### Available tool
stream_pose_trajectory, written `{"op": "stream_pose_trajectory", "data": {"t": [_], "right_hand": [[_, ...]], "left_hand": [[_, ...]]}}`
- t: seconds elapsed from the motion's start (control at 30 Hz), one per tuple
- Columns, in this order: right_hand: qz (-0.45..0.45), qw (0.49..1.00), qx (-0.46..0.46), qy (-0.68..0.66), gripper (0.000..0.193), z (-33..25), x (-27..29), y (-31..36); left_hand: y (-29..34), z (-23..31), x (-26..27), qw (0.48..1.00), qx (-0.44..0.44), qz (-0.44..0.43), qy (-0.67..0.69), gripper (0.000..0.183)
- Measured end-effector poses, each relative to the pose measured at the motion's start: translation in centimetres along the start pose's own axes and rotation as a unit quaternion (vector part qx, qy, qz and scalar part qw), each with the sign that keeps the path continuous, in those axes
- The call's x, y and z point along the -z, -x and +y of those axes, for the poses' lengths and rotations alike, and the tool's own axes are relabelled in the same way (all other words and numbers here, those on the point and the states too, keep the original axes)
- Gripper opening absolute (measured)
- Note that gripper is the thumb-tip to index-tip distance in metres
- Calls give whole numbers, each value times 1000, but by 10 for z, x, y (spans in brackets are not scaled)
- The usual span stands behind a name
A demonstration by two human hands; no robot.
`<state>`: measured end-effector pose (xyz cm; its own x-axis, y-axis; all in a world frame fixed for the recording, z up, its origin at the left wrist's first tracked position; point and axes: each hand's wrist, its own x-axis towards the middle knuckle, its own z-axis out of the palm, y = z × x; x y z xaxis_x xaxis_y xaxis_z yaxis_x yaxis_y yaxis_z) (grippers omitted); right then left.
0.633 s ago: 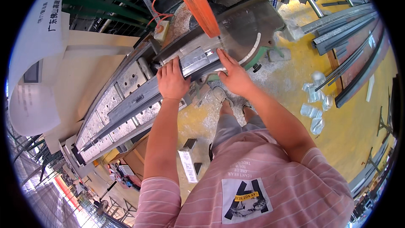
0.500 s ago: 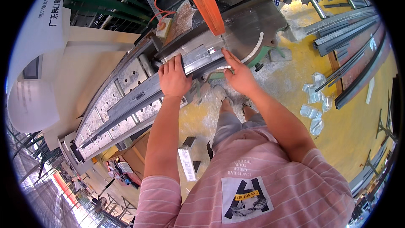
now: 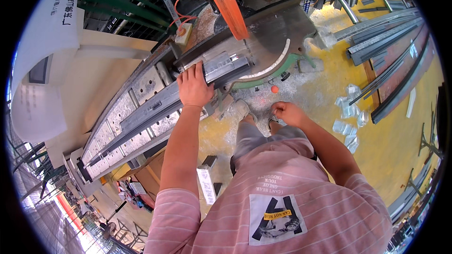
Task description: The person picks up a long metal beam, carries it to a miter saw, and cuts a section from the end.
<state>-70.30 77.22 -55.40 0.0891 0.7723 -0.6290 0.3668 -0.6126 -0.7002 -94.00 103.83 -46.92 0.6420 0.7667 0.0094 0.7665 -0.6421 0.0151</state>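
Long grey metal profiles [image 3: 162, 101] lie side by side along the saw bench, their cut ends on the round saw table. My left hand [image 3: 194, 84] grips them from above, fingers bent over the far side and thumb toward the near side. Over those ends hangs the orange guard [image 3: 221, 7] of a mitre saw; the blade itself is hidden. Away from the profiles, my right hand [image 3: 288, 114] is held in front of my body with its fingers curled and nothing visible in it. Just beyond it shows a small round orange-red knob [image 3: 275, 89].
The roller bench [image 3: 120, 117] with a perforated bed stretches to the lower left. A green-edged saw table [image 3: 263, 77] curves in front of me. More dark profiles [image 3: 391, 49] are stacked at the right, near clear plastic pieces [image 3: 348, 108] on the yellow floor. Cartons stand beside the bench.
My right hand has let go of the profiles' end and drawn back toward my body, its fingers now curled. The left hand stays on the profiles, which have hardly moved.
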Motion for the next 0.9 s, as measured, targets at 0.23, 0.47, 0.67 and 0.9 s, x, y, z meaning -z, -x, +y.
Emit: {"op": "stream_pose_trajectory", "data": {"t": [0.23,0.47,0.67,0.9], "right_hand": [[21,993,-2,114,38,65,-22,31],[145,922,-295,-206,30,164,-21,73],[179,881,-352,-259,23,211,-23,115],[200,900,-294,-250,33,174,-49,116]], "left_hand": [[11,-4,5,1000,24,-13,-13,90],[8,0,9,999,5,-35,1,91],[3,-12,20,993,-37,-47,103,99],[5,-89,35,973,-6,-174,150,93]]}}
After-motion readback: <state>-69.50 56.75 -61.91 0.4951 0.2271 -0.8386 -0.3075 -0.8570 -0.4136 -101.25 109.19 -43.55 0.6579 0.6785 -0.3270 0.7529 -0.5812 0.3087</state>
